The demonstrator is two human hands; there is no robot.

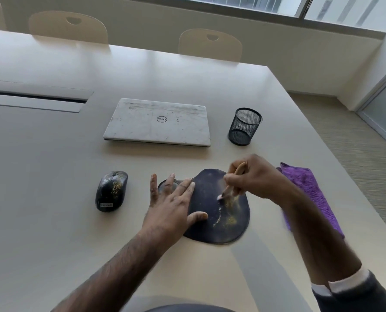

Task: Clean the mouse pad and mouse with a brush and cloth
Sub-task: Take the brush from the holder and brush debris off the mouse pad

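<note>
A dark rounded mouse pad (212,230) lies on the table with yellowish crumbs scattered on its right half. My left hand (171,203) rests flat on the pad's left side, fingers spread. My right hand (255,176) grips a small wooden-handled brush (229,188), whose pale bristles touch the pad near the crumbs. A black mouse (111,191), speckled with the same crumbs, sits to the left of the pad, apart from both hands. A purple cloth (311,190) lies to the right of the pad, partly hidden by my right forearm.
A closed white laptop (158,122) lies beyond the pad. A black mesh pen cup (245,126) stands to its right. The table's right edge (345,167) runs diagonally past the cloth. Chairs (210,45) stand at the far side.
</note>
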